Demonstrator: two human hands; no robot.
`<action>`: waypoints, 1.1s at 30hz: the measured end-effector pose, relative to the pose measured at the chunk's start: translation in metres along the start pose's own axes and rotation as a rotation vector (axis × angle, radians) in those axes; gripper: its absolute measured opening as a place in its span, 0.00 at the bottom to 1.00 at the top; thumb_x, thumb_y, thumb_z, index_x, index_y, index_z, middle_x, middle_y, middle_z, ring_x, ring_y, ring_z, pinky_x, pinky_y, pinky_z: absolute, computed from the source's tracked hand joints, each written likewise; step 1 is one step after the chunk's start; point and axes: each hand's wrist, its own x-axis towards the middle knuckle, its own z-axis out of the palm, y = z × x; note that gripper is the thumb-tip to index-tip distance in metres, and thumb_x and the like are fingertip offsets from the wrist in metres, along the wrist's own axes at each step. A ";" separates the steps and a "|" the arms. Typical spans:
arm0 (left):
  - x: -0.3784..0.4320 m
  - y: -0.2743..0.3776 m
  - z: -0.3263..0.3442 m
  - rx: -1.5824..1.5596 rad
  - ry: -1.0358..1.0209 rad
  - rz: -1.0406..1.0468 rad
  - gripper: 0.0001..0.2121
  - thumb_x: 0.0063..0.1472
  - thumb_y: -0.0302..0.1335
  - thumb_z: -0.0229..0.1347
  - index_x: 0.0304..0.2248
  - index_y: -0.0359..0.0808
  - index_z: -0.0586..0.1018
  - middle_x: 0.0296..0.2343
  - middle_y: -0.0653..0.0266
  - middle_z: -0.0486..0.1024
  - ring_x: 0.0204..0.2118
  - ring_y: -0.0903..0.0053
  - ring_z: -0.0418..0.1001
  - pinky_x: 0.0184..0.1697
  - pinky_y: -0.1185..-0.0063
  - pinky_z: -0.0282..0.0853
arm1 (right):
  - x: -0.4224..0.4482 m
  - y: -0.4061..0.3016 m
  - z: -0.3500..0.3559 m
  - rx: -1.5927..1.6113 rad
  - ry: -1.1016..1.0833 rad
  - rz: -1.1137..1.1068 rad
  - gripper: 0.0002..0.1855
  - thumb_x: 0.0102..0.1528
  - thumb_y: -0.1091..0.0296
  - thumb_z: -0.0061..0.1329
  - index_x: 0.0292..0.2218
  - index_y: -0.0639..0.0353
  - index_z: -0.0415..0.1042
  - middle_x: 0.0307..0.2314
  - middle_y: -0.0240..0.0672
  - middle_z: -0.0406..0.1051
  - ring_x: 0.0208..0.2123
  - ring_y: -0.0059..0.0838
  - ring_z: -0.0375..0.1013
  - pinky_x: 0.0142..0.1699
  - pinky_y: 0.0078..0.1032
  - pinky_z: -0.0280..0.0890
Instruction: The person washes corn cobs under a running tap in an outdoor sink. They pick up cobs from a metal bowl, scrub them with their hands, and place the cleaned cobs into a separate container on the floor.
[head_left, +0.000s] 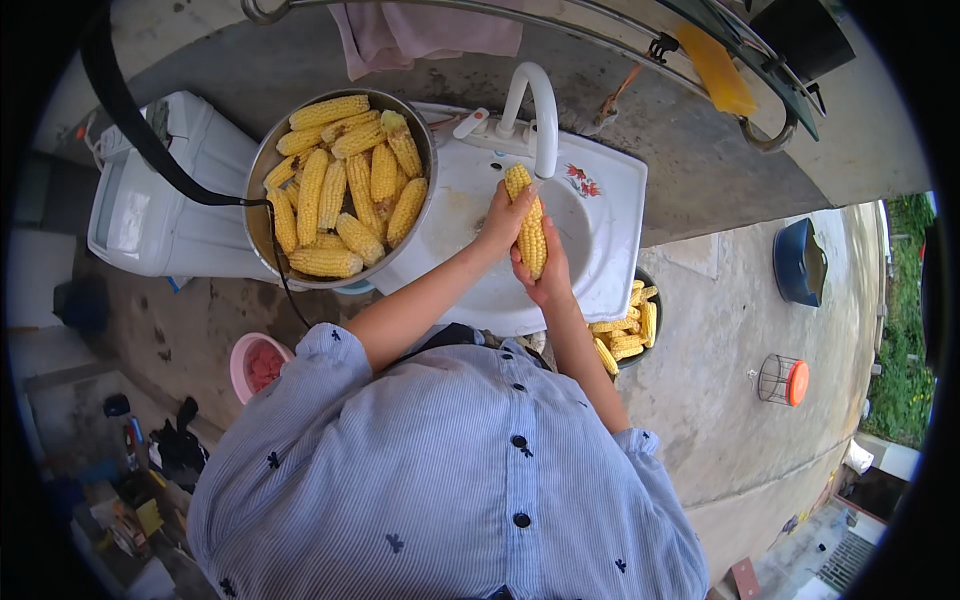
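Over the white ceramic washbasin (457, 281), both my hands grip one husked corn cob (532, 232), tilted slightly from upright in the picture. My left hand (507, 220) is closed around its upper part, just below the spout of the white faucet (550, 135). Around the lower end wraps my right hand (553, 262). Whether water is running cannot be told for sure. At the basin's left stands a large metal bowl (251, 214) holding several yellow cobs (309, 196). More cobs (626, 337) lie in a dark container (658, 322) low at the basin's right.
A white washing machine (157, 217) stands beyond the metal bowl. On the floor are a pink bucket (238, 367), a blue container (795, 262) and a wire stool with an orange top (796, 382). A metal rail (585, 31) and a cloth (427, 30) are above the basin.
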 end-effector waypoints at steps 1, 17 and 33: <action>-0.003 -0.004 0.005 0.080 0.026 0.089 0.21 0.58 0.41 0.50 0.41 0.33 0.61 0.32 0.60 0.69 0.33 0.78 0.69 0.35 0.82 0.67 | 0.001 0.001 0.000 -0.025 0.068 -0.020 0.24 0.58 0.43 0.30 0.35 0.57 0.63 0.17 0.32 0.64 0.09 0.18 0.58 0.11 0.14 0.47; 0.016 0.008 -0.020 -0.302 -0.080 -0.297 0.26 0.57 0.50 0.47 0.37 0.31 0.66 0.26 0.59 0.71 0.24 0.75 0.71 0.28 0.78 0.70 | 0.009 -0.010 0.029 -0.042 0.144 -0.030 0.25 0.59 0.45 0.27 0.38 0.58 0.64 0.15 0.34 0.64 0.08 0.21 0.57 0.11 0.17 0.51; -0.013 -0.010 -0.011 0.100 0.142 -0.200 0.16 0.64 0.39 0.40 0.39 0.34 0.69 0.27 0.67 0.71 0.28 0.84 0.69 0.30 0.84 0.65 | 0.050 -0.012 -0.016 -1.268 0.389 -0.740 0.21 0.52 0.55 0.47 0.37 0.65 0.63 0.31 0.48 0.68 0.31 0.41 0.71 0.35 0.31 0.66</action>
